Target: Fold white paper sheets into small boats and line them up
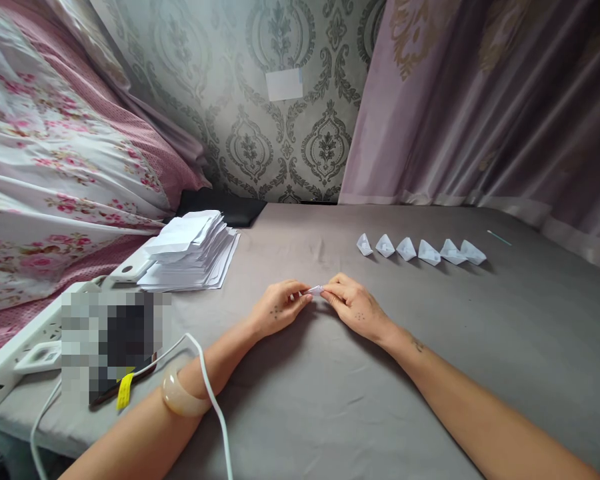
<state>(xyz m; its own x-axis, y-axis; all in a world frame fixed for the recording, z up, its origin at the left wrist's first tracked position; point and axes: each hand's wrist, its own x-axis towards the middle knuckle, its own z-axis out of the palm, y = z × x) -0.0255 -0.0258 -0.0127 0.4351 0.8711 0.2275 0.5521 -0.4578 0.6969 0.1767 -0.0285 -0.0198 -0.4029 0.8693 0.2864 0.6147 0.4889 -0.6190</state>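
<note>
A small piece of folded white paper (315,291) is pinched between my two hands over the middle of the grey cloth. My left hand (279,309) grips its left end between thumb and fingers, and my right hand (356,308) grips the right end. Fingers cover much of the paper, so its full shape is hidden. Beyond my right hand, several folded white paper boats (407,249) stand in a row. To the left, behind my left hand, lies a stack of white paper sheets (190,257).
A white power strip (25,339) runs along the left edge, near a partly blurred phone (130,347) with a yellow tag (125,391). A white cable (207,380) crosses my left forearm. A thin stick (499,238) lies far right. Curtains (460,107) hang behind the grey surface (480,320).
</note>
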